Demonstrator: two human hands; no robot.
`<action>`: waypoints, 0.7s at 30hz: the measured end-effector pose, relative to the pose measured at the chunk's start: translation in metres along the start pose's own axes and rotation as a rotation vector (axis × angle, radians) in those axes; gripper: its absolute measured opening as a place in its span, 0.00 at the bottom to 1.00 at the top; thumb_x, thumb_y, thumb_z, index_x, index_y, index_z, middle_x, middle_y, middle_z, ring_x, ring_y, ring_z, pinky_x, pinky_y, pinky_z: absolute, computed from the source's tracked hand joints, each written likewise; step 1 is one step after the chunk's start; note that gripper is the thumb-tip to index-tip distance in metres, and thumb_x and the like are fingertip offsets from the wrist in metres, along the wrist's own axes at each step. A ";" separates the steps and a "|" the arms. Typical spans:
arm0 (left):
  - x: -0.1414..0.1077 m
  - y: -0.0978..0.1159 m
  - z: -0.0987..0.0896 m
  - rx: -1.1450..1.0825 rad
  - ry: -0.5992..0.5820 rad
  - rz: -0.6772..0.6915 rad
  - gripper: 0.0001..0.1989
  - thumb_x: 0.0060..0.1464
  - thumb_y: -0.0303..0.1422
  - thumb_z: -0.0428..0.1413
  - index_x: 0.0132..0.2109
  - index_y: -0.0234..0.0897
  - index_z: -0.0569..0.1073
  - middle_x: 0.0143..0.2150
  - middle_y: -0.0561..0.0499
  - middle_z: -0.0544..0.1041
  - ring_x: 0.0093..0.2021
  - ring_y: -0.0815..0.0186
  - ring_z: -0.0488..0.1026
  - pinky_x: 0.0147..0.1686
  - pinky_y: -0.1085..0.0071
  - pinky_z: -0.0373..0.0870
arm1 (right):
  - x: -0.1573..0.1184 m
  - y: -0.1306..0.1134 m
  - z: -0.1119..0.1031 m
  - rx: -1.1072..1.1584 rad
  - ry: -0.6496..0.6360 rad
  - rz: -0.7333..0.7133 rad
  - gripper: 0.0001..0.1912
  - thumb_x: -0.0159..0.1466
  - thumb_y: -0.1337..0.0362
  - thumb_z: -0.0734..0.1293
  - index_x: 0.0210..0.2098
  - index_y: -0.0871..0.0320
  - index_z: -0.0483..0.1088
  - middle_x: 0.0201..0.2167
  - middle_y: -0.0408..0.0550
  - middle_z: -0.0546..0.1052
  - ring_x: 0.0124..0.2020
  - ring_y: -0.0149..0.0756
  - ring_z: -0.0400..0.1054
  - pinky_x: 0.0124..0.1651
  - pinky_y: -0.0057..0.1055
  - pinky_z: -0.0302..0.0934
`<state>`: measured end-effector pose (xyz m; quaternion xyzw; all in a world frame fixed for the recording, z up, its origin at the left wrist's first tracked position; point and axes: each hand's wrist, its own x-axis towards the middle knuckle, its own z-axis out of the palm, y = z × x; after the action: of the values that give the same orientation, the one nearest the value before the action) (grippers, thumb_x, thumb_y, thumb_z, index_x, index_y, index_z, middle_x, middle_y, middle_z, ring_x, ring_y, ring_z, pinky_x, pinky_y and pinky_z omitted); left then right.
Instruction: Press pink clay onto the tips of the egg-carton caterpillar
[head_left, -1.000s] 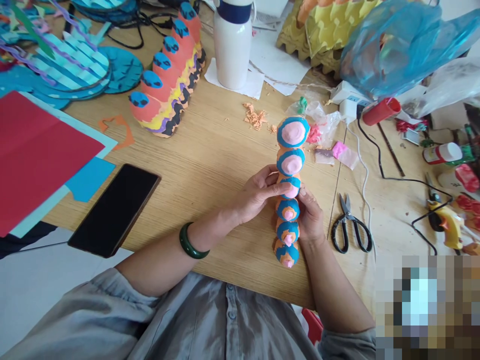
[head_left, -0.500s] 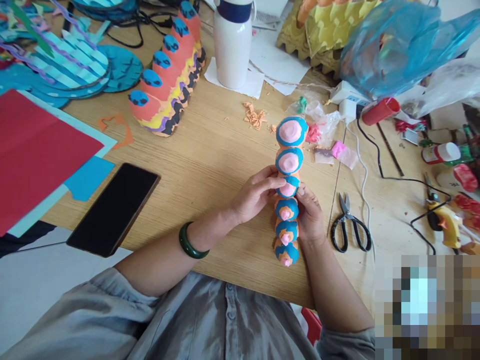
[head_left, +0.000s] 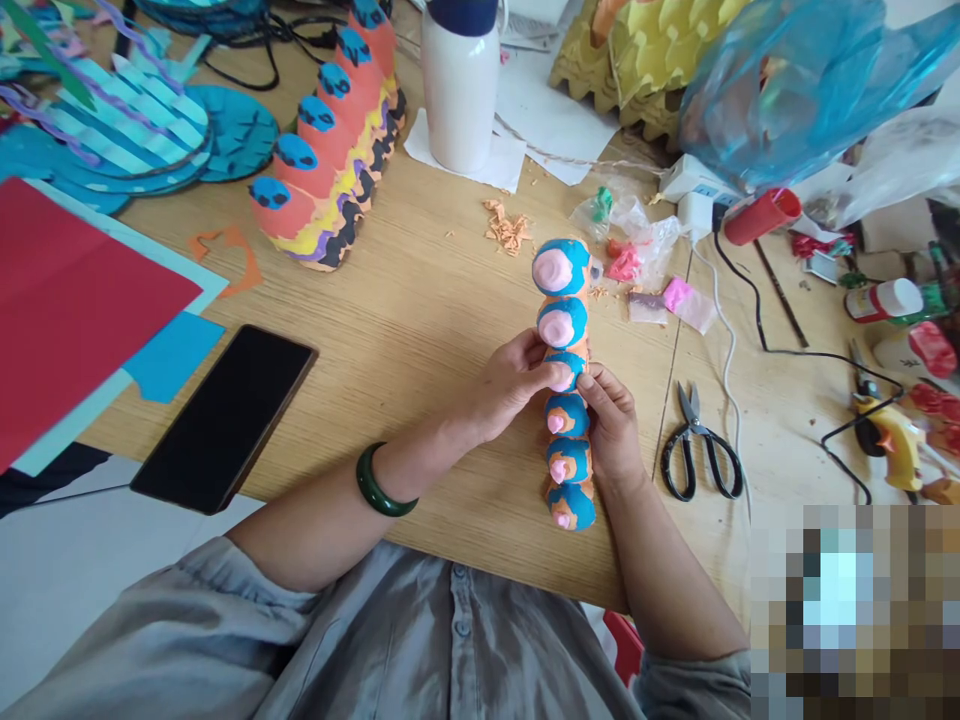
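Note:
Between my hands is an upright-pointing strip of egg carton (head_left: 568, 450), its row of bumps covered in orange and blue clay with pink clay (head_left: 556, 328) on top. The upper pink patches are wide and flat; the lower ones are small lumps. My left hand (head_left: 510, 385) grips the strip from the left, its thumb pressing the pink clay on the third bump from the far end. My right hand (head_left: 613, 420) holds the right side at the same height, thumb on the blue clay and other fingers partly hidden behind.
A finished-looking orange clay-covered carton strip (head_left: 330, 150) lies at the back left, near a white bottle (head_left: 459, 95). Black-handled scissors (head_left: 697, 445) lie to the right, a phone (head_left: 225, 418) to the left. Orange scraps (head_left: 508, 228), plastic wrappers (head_left: 641, 240) and cables surround the work.
The carton strip has rolled and shifted slightly left, turning its pink patches toward the left. My left thumb now presses the third pink patch where fingers rested before.

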<state>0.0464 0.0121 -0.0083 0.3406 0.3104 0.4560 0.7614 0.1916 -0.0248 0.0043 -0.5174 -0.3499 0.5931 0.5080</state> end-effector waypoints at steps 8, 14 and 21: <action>0.000 0.004 0.000 -0.013 -0.098 0.054 0.19 0.53 0.38 0.67 0.50 0.40 0.74 0.45 0.49 0.80 0.52 0.57 0.77 0.58 0.55 0.71 | 0.000 -0.001 -0.001 0.018 0.008 -0.029 0.13 0.61 0.50 0.78 0.29 0.52 0.78 0.27 0.39 0.75 0.28 0.30 0.63 0.33 0.28 0.61; 0.001 -0.003 -0.002 0.150 -0.067 0.169 0.21 0.55 0.44 0.67 0.50 0.38 0.73 0.47 0.46 0.81 0.52 0.57 0.78 0.58 0.57 0.72 | -0.004 -0.001 0.002 -0.031 -0.023 -0.059 0.10 0.63 0.52 0.77 0.31 0.50 0.81 0.31 0.40 0.79 0.28 0.30 0.66 0.33 0.29 0.62; -0.001 0.008 0.003 0.042 -0.094 0.037 0.13 0.57 0.40 0.61 0.47 0.40 0.74 0.43 0.50 0.77 0.48 0.60 0.74 0.54 0.60 0.71 | -0.003 -0.005 0.001 0.014 0.001 -0.034 0.11 0.63 0.52 0.77 0.31 0.52 0.80 0.29 0.40 0.77 0.27 0.29 0.64 0.31 0.28 0.60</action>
<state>0.0445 0.0129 -0.0002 0.3830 0.2776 0.4468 0.7593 0.1920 -0.0267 0.0096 -0.5081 -0.3540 0.5867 0.5217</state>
